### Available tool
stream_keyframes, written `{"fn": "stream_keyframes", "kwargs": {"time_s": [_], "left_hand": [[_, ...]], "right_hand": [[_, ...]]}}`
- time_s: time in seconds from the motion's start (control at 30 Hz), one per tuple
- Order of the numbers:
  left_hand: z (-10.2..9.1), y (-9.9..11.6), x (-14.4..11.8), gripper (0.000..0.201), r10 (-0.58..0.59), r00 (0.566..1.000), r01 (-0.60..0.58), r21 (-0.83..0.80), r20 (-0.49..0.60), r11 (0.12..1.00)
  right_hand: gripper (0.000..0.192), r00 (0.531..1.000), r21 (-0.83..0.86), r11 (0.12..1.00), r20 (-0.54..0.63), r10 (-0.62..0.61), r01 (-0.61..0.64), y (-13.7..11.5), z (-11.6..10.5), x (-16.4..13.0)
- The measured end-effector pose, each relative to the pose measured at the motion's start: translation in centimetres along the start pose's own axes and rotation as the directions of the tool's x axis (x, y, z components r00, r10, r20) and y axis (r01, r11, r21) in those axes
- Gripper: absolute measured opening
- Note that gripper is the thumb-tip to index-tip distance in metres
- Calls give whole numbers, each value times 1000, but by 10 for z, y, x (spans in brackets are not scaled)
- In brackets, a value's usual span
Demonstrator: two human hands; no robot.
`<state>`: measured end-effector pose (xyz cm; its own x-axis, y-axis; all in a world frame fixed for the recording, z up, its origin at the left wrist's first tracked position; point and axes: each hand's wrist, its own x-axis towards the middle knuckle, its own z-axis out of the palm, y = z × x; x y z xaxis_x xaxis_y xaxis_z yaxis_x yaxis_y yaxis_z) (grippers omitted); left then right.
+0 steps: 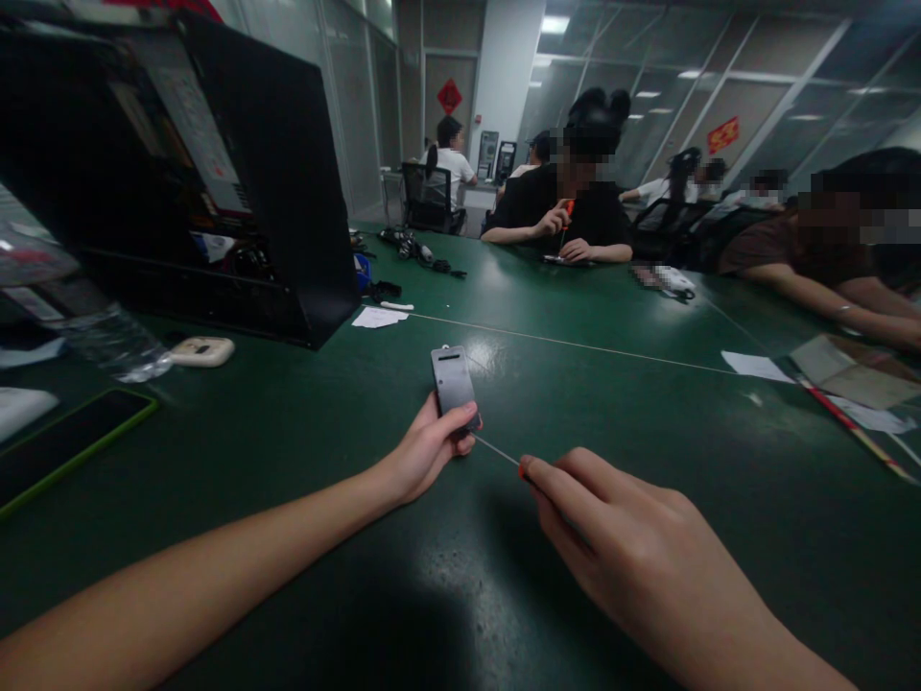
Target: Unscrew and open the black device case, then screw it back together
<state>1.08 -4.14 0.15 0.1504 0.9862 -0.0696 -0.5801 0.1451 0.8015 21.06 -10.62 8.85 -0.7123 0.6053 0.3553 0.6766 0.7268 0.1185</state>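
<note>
Fingers (460, 419) of the left hand (424, 451) clamp the small grey device (453, 382) mid-tabletop (302, 432); the right hand (633, 557) pinches a thin screwdriver (496, 450), tip at the device's near end. Best kept straight, device steady, turning gently.
</note>
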Motion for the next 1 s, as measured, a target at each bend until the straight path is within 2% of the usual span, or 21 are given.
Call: {"fn": "stream_keyframes", "kwargs": {"time_s": [0.17,0.27,0.4,0.47,0.57,0.63,0.67,0.73,0.8,0.9,1.0], "left_hand": [[0,-4,-1,47,51,997,-47,71,-54,996],[1,-5,-2,48,75,993,-66,95,-95,993],[2,-4,0,51,31,989,-31,-2,-142,1000],[0,-3,1,51,15,988,-26,-63,-155,998],[-2,-2,5,48,3,988,-20,-109,-154,994],[-3,-2,6,47,-2,989,-16,-122,-150,992],[-4,-2,7,47,0,989,-19,-128,-151,992],[-4,-2,7,46,16,987,-38,-136,-158,990],[-4,-2,6,45,36,985,-60,-137,-168,989],[-3,-3,6,45,52,983,-76,-133,-174,988],[-5,-6,7,45,67,983,-90,-133,-171,987]], "right_hand": [[35,995,-176,981,-24,-92,86,-19,-2,-2],[34,994,-200,976,-49,-99,88,-31,-1,-1],[34,992,-168,985,-108,-66,47,-34,13,1],[33,995,-62,997,-96,31,-37,-29,24,2],[27,978,259,945,-6,208,-200,-17,39,6],[26,969,413,880,29,245,-235,-11,46,8],[26,969,436,869,32,245,-234,-9,48,9],[29,978,344,918,9,209,-200,-7,47,8],[35,992,109,988,-54,113,-107,-8,42,6],[41,991,-179,983,-120,-63,40,-13,31,2],[42,990,-193,979,-111,-86,63,-17,26,2]]}}
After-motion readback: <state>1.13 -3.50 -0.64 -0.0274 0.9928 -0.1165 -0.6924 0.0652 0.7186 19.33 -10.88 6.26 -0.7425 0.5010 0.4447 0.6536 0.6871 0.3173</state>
